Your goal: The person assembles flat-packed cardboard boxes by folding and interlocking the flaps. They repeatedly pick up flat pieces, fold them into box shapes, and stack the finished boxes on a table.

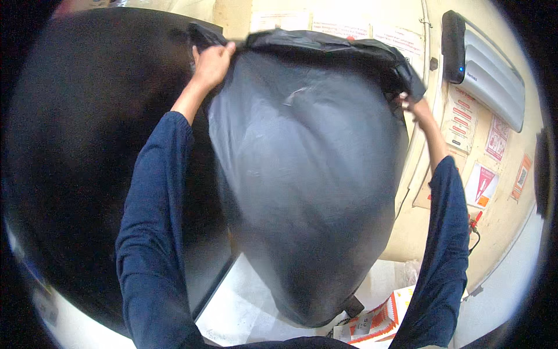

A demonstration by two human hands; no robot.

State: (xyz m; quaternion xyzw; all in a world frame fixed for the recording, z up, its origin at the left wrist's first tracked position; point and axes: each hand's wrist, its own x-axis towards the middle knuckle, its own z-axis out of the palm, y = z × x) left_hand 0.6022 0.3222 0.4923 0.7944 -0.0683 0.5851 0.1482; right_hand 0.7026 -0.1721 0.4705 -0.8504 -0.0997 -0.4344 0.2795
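The left hand, at 11 o'clock, and the right hand, at 2 o'clock, are closed on the upper edge of a black plastic bag. It hangs between and below the hands, reaching toward 6 o'clock, beside a black surface at 9 o'clock.

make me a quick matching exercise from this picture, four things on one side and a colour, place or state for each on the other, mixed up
1. black bag
2. sleeves
3. wall unit
4. triangle sign

A. reddish on white
B. grey, with a small blue light
C. held between left hand and right hand
D. dark blue

Pairs: 1-C, 2-D, 3-B, 4-A
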